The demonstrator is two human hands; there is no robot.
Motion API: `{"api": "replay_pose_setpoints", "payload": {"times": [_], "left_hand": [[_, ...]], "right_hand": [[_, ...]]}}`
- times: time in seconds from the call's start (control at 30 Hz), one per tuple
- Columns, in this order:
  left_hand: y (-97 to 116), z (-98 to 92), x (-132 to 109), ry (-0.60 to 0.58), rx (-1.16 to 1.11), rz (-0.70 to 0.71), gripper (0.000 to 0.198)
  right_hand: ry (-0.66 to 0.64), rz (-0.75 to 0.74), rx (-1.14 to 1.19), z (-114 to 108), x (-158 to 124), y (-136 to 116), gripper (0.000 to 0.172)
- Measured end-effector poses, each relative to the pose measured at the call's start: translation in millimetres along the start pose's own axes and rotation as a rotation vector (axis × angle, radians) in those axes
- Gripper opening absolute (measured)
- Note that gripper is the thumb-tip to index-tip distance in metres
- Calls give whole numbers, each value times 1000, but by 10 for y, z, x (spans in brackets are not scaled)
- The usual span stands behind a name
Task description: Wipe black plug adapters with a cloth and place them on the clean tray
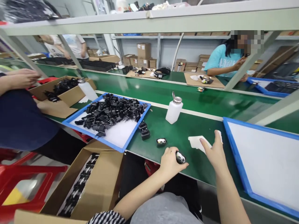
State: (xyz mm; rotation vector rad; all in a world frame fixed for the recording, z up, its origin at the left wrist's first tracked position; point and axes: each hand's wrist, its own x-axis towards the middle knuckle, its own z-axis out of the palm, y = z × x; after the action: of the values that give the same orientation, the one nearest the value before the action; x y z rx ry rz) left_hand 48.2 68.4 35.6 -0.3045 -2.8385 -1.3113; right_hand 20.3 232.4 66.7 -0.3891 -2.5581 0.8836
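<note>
My left hand (171, 162) is closed around a small black plastic housing (180, 157), its open side up with white and metal parts inside. A similar open housing (161, 142) rests on the green table just beyond it. My right hand (216, 152) is held over the table with thumb and fingers spread, beside a folded white cloth (198, 142); whether it touches the cloth I cannot tell. Black housings (144, 130) stand in a short row near the tray. A white pump bottle (174, 110) with a metal top stands behind my hands.
To the left, a blue-edged tray (123, 146) bears a heap of black housings. A second blue-edged white tray (268, 158) lies at the right. An open carton (102, 180) of black parts stands below. Co-workers sit left (21, 115) and across the table (224, 59). A shelf beam (149, 23) crosses above.
</note>
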Motion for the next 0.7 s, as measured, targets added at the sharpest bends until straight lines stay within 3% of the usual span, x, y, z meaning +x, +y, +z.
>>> {"api": "replay_pose_setpoints", "payload": {"times": [0.17, 0.27, 0.37, 0.53, 0.6, 0.7], "left_hand": [[-209, -359, -230, 130, 101, -104, 34], [-422, -550, -304, 232, 147, -105, 27], [-614, -680, -338, 299, 156, -100, 28], [-781, -745, -292, 315, 133, -106, 29], [-814, -731, -242, 307, 118, -107, 29], [-854, -699, -168, 295, 74, -106, 32]], "right_hand": [[-336, -366, 15, 405, 40, -409, 50], [-525, -514, -56, 710, 182, -819, 39], [-625, -663, -218, 1058, 353, -1311, 33], [-765, -842, -358, 1581, 530, -2030, 28], [-840, -857, -455, 1724, 545, -2214, 24], [-909, -833, -613, 1876, 505, -2373, 33]]}}
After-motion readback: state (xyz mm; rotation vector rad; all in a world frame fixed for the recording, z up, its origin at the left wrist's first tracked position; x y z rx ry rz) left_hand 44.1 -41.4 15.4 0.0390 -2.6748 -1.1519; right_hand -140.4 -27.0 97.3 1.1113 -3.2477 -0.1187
